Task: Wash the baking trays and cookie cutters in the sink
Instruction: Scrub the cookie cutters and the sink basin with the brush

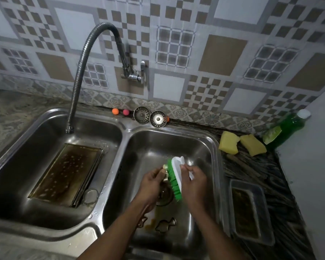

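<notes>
Over the right basin [158, 143]: your left hand [152, 182] pinches a small cookie cutter [164, 167]; your right hand [193, 181] grips the brush [175, 170], bristles against it. Baking tray [64, 173] lies in the left basin [36, 132].

Greasy tray [64, 171] flat in left basin [36, 139]; second tray [248, 211] on counter [281, 181]; cutter [166, 224] in right basin [158, 143].
</notes>
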The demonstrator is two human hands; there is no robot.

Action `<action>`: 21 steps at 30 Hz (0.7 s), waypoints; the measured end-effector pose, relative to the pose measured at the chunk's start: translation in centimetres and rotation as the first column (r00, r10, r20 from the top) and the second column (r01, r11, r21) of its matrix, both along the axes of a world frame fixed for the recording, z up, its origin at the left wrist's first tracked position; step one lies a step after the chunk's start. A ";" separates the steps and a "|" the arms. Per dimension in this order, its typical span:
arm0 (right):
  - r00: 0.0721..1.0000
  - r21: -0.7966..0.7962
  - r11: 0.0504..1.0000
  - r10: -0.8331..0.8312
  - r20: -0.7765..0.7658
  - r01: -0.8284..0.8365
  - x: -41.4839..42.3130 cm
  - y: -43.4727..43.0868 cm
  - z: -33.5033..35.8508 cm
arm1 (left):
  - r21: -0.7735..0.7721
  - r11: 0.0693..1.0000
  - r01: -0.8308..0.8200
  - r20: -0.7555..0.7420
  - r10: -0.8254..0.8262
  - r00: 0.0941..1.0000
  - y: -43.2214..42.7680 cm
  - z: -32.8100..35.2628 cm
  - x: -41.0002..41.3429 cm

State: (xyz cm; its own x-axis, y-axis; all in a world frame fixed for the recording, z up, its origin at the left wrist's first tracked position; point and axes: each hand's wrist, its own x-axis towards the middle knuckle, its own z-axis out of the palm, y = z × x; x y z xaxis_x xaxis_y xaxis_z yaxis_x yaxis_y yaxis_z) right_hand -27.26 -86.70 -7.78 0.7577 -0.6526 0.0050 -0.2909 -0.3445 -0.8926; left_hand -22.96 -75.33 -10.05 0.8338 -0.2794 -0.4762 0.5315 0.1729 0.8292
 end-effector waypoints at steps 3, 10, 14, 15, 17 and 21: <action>0.999 0.021 1.000 -0.013 0.037 0.012 0.3 0.3 -0.3 | -0.010 0.992 -0.125 0.062 0.126 0.990 2.5 1.0 1.5; 0.999 0.021 0.999 0.038 0.002 -0.038 -0.9 -0.3 -1.5 | 0.642 0.624 -0.445 0.462 0.148 0.874 16.7 0.7 6.9; 0.993 0.010 0.996 0.092 -0.078 -0.092 -1.0 0.4 -2.0 | 0.877 0.469 -0.107 0.155 -0.065 0.986 20.1 -4.1 6.6; 0.991 0.025 0.994 0.105 -0.087 -0.103 -1.0 0.7 -2.2 | 0.886 0.462 -0.036 0.091 -0.099 0.991 20.2 -5.0 6.4; 0.990 0.032 0.994 0.107 -0.088 -0.105 -1.0 0.9 -2.9 | 0.909 0.416 0.029 0.031 -0.138 0.990 20.2 -6.2 6.0; 0.990 0.025 0.995 0.095 -0.102 -0.093 -1.1 1.1 -3.4 | 0.897 0.443 0.000 0.040 -0.082 0.996 20.3 -7.7 6.0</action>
